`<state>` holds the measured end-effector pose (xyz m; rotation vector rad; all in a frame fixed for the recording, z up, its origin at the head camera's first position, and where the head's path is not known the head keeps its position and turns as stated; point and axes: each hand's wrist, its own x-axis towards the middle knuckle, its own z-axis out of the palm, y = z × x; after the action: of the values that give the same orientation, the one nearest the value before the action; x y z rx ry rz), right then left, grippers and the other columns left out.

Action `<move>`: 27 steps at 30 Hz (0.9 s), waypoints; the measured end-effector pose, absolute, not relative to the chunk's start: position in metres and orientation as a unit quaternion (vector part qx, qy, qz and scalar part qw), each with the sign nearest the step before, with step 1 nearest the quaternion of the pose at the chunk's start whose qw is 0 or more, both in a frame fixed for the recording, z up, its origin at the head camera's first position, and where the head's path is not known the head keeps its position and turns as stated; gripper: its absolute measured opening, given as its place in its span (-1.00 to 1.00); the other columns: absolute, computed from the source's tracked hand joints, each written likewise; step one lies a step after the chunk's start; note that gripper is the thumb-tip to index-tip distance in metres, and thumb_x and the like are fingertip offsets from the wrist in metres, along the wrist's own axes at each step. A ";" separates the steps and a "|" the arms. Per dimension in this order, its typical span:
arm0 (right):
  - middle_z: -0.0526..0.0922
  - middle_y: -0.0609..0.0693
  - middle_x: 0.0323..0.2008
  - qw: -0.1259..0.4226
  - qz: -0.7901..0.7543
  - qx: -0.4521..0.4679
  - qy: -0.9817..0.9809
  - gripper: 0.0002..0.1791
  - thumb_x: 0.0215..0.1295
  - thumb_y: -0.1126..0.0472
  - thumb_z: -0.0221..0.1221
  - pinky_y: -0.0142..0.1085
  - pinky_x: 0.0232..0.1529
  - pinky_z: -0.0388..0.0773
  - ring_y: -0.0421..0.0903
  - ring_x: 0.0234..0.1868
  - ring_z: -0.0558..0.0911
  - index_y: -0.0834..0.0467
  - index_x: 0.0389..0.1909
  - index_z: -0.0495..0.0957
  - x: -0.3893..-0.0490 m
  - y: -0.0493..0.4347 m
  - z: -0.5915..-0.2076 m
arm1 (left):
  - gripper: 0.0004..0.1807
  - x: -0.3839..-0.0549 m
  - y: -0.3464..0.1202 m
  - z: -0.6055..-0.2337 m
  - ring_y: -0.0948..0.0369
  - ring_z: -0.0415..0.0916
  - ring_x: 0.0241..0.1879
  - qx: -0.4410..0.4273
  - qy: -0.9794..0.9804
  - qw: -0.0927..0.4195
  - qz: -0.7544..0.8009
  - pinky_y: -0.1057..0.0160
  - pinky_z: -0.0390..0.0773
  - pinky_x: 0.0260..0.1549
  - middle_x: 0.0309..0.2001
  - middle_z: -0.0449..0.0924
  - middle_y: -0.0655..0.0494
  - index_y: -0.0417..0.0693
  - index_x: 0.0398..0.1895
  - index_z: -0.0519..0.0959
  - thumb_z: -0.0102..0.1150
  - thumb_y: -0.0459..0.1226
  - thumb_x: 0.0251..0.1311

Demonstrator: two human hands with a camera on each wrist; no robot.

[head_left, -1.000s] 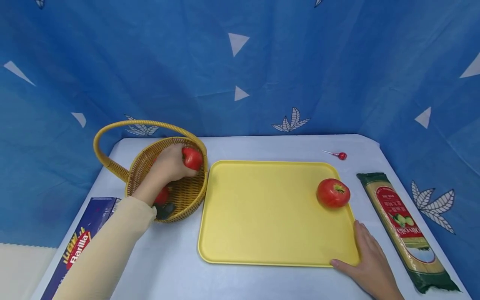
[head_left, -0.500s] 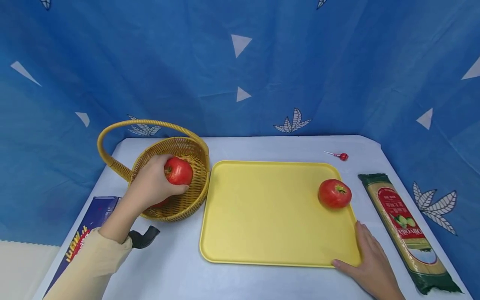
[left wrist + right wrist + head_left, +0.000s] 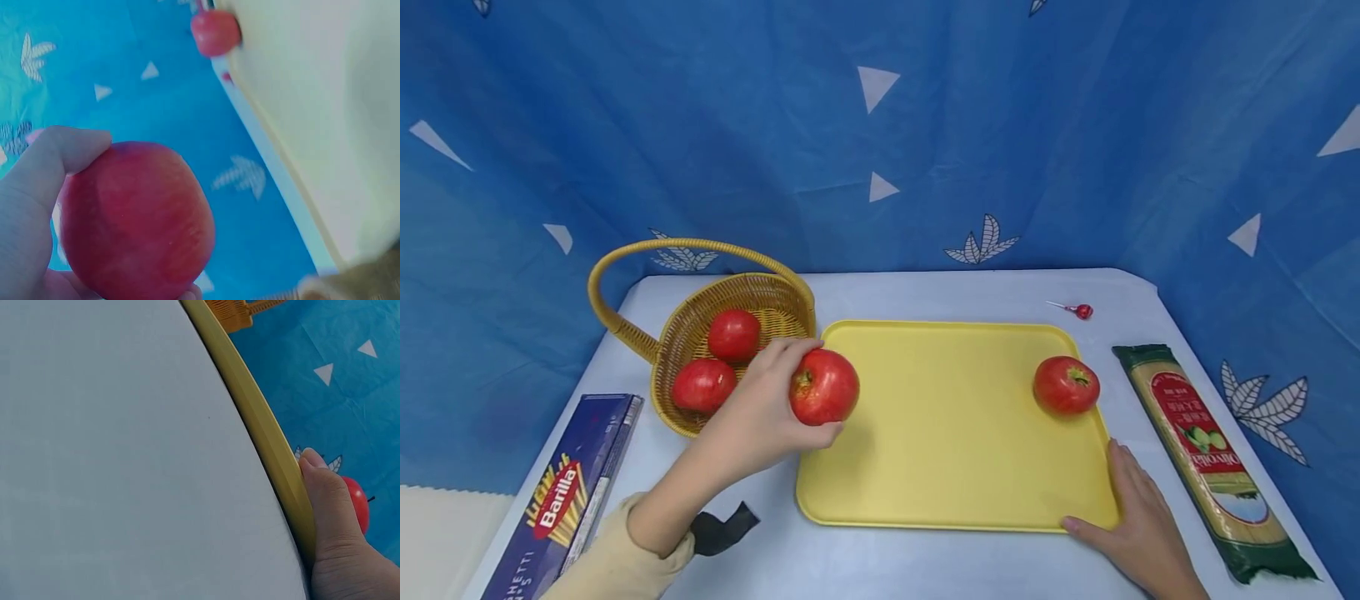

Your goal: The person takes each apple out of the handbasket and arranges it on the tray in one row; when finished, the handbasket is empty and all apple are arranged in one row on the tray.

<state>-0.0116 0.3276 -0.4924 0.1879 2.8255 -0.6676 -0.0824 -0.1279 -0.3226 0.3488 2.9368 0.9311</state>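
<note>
My left hand (image 3: 763,417) grips a red apple (image 3: 825,387) over the left edge of the yellow tray (image 3: 951,450). Thumb and fingers wrap its sides, and the left wrist view shows this apple (image 3: 140,219) up close. Behind the hand, the wicker basket (image 3: 748,290) contains two more apples, a rear apple (image 3: 733,335) and a front apple (image 3: 703,385). Another apple (image 3: 1066,386) sits near the tray's right side. At the tray's near right corner rests my right hand (image 3: 1142,525), fingers straight along the right edge and thumb touching the front edge.
A blue Barilla spaghetti box (image 3: 561,500) lies at the left, in front of the basket. To the tray's right is a pack of noodles (image 3: 1213,462). A lollipop (image 3: 1081,312) lies behind the tray's right corner. A blue curtain (image 3: 880,133) hangs behind the table.
My left hand has lifted an apple out of the basket and carried it right to the tray's left edge. Two apples left in the basket now show. My right hand stays put.
</note>
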 end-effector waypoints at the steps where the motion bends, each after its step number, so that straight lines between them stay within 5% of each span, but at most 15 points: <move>1: -0.28 0.43 0.53 0.115 -0.228 0.065 0.965 0.57 -0.11 -0.49 0.33 0.50 0.26 -0.06 0.48 0.47 -0.14 0.22 0.54 -0.52 -0.011 0.328 -0.492 | 0.04 -0.083 -0.120 -0.323 0.04 0.40 0.17 0.121 0.944 0.025 0.307 -0.06 0.70 -0.15 0.22 0.37 0.04 -0.02 0.37 0.32 0.57 0.01 -0.28; 27: -0.25 0.36 0.56 0.093 -0.236 0.059 0.965 0.55 -0.13 -0.48 0.35 0.49 0.26 0.02 0.43 0.50 -0.10 0.19 0.56 -0.45 -0.009 0.328 -0.494 | -0.05 -0.171 0.049 -0.406 0.12 0.32 0.14 0.269 0.905 0.118 0.309 0.39 0.58 -0.22 0.25 0.42 0.04 -0.10 0.38 0.30 0.53 -0.07 -0.13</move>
<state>-0.0086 0.3282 -0.4941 0.1761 2.8647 -0.7016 -0.1713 0.0492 -0.4061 0.7860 2.6461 0.9032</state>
